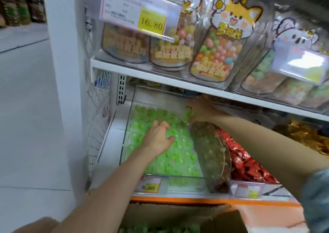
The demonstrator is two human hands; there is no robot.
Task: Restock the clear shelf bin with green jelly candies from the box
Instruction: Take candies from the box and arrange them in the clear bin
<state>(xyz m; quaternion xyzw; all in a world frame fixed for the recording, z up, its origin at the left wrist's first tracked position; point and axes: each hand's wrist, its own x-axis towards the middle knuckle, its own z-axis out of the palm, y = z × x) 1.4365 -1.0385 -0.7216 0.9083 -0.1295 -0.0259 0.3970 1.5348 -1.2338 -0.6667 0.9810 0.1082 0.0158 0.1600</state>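
Observation:
A clear shelf bin [128,124] on the lower shelf holds a layer of green jelly candies [179,154]. My left hand [158,136] lies palm-down on the candies near the bin's middle, its fingers curled into the pile. My right hand [199,111] is at the bin's back right corner, under the upper shelf, fingers closed around a few green candies [187,114]. Below the shelf edge sits an open cardboard box [178,215] with more green candies [160,230] showing at the bottom of the frame.
A curved clear divider [213,154] separates the bin from brown and red wrapped sweets [249,167]. Gold-wrapped sweets [308,136] lie further right. The white upper shelf [160,73] carries candy jars. Price tags [151,183] line the shelf front. A wire grid [98,119] stands left.

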